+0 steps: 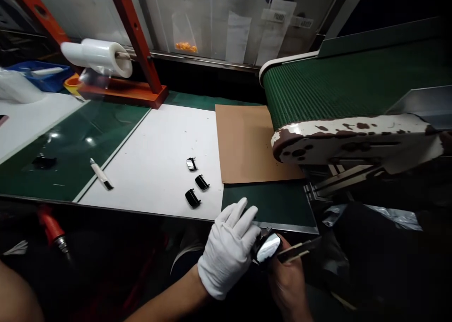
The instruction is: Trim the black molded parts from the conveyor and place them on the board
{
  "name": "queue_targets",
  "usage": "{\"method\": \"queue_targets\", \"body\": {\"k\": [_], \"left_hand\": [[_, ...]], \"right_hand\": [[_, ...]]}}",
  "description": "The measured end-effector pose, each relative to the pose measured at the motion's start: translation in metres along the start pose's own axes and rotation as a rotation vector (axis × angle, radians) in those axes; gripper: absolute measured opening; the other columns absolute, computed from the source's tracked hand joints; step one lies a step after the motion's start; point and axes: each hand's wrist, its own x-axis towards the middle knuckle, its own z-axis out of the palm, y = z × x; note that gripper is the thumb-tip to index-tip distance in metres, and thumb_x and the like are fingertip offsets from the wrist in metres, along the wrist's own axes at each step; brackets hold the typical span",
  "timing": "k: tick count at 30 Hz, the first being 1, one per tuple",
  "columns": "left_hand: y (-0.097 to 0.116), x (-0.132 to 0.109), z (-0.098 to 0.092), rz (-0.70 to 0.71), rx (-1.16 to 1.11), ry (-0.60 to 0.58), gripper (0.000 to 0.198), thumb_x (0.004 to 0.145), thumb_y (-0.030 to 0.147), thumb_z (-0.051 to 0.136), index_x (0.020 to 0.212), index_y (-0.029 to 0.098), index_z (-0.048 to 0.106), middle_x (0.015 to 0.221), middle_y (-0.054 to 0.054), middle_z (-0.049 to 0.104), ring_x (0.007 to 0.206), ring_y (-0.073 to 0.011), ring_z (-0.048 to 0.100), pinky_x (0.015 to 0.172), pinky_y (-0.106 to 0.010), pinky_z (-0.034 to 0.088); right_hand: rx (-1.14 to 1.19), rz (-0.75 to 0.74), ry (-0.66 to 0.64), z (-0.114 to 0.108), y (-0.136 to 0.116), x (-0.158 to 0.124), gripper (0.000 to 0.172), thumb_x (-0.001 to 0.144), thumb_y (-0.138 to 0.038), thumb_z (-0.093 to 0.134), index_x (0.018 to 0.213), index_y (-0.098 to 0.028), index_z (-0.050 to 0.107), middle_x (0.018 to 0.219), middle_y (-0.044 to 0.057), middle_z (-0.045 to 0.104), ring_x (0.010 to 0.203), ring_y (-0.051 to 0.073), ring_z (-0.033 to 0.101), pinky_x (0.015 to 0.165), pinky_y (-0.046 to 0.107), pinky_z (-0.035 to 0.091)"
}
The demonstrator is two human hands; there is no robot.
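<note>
In a white glove, my left hand (229,249) is closed on a glossy black piece (268,247) with a bright, mirror-like face, held just off the table's front edge. My bare right hand (287,277) is at the other side of that piece, fingers curled. A thin, dark, flat tool with pale edges (296,251) sticks out rightward from the right hand; its kind is unclear. Three small glossy black parts with pins lie on the white sheet: an upper one (191,164), a middle one (202,182) and a lower one (192,198).
A white-handled cutter (101,174) lies left on the white sheet (151,157). Brown cardboard (247,143) lies beside the green conveyor belt (318,86). Behind stands a plastic film roll (102,57) on an orange stand (141,49). A red power screwdriver (52,228) hangs below the table edge.
</note>
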Motion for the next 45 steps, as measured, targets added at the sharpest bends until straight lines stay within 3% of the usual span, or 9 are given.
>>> {"method": "queue_targets", "body": {"k": [8,12,14,19,23,31,37,42,45], "left_hand": [[0.003,0.005,0.004,0.030,-0.016,0.016,0.019,0.080,0.000,0.052,0.093,0.011,0.062,0.112,-0.014,0.069,0.114,-0.0344,0.059,0.091,-0.049,0.053],[0.002,0.009,-0.007,0.041,-0.042,-0.120,0.024,0.080,0.006,0.055,0.103,0.011,0.062,0.118,-0.017,0.066,0.116,-0.0392,0.056,0.091,-0.053,0.053],[-0.002,0.009,-0.016,0.018,-0.110,-0.189,0.038,0.079,0.012,0.060,0.116,0.010,0.057,0.122,-0.020,0.062,0.120,-0.0409,0.052,0.092,-0.053,0.053],[-0.016,0.000,-0.030,-0.362,-0.588,-0.306,0.094,0.064,0.024,0.075,0.143,0.017,0.025,0.121,-0.015,0.063,0.108,-0.0287,0.064,0.089,-0.037,0.057],[-0.016,-0.005,-0.024,-0.476,-0.803,-0.321,0.108,0.060,0.022,0.079,0.147,0.029,0.014,0.129,-0.009,0.058,0.107,-0.0227,0.064,0.091,-0.033,0.054],[-0.006,-0.012,-0.007,-0.535,-0.870,-0.259,0.099,0.065,0.025,0.076,0.145,0.031,0.020,0.124,-0.005,0.060,0.103,-0.0181,0.065,0.094,-0.032,0.052],[-0.006,-0.012,-0.008,-0.545,-0.836,-0.239,0.097,0.063,0.025,0.077,0.144,0.029,0.023,0.113,-0.002,0.065,0.094,-0.0164,0.067,0.089,-0.028,0.054],[-0.005,-0.013,-0.009,-0.587,-0.797,-0.230,0.093,0.062,0.028,0.078,0.141,0.029,0.030,0.111,-0.003,0.067,0.092,-0.0179,0.068,0.087,-0.030,0.056],[-0.005,-0.014,-0.010,-0.580,-0.809,-0.223,0.093,0.062,0.027,0.079,0.141,0.029,0.030,0.111,-0.003,0.067,0.095,-0.0182,0.068,0.088,-0.030,0.055]], "right_hand": [[0.119,0.037,0.011,0.000,0.002,0.008,0.023,0.070,-0.039,0.076,0.083,-0.021,0.069,0.073,0.002,0.064,0.064,0.017,0.054,0.059,0.027,0.046],[0.162,0.024,0.065,0.005,-0.005,0.012,0.019,0.070,-0.038,0.076,0.075,-0.021,0.068,0.066,-0.001,0.059,0.056,0.013,0.048,0.050,0.025,0.042],[0.200,0.019,0.095,0.005,-0.011,0.014,0.019,0.069,-0.038,0.076,0.071,-0.022,0.066,0.063,-0.003,0.055,0.048,0.009,0.039,0.044,0.022,0.035],[0.271,0.042,0.102,0.000,-0.023,0.017,0.024,0.065,-0.041,0.078,0.065,-0.022,0.063,0.062,-0.005,0.049,0.043,0.005,0.028,0.038,0.019,0.026],[0.266,0.063,0.096,0.002,-0.024,0.014,0.023,0.061,-0.037,0.080,0.063,-0.022,0.064,0.061,-0.004,0.048,0.043,0.005,0.026,0.038,0.019,0.025],[0.236,0.081,0.089,0.001,-0.023,0.007,0.020,0.061,-0.030,0.081,0.064,-0.021,0.063,0.065,-0.003,0.050,0.046,0.006,0.030,0.040,0.021,0.026],[0.221,0.106,0.068,-0.001,-0.024,0.004,0.021,0.067,-0.037,0.077,0.065,-0.021,0.063,0.064,-0.003,0.051,0.045,0.006,0.033,0.040,0.021,0.026],[0.209,0.155,0.104,-0.001,-0.022,0.000,0.025,0.061,-0.033,0.081,0.078,-0.023,0.065,0.071,-0.001,0.056,0.048,0.007,0.040,0.040,0.021,0.030],[0.209,0.178,0.117,0.000,-0.021,-0.001,0.024,0.063,-0.036,0.080,0.073,-0.021,0.064,0.070,0.000,0.056,0.046,0.007,0.039,0.037,0.021,0.027]]}}
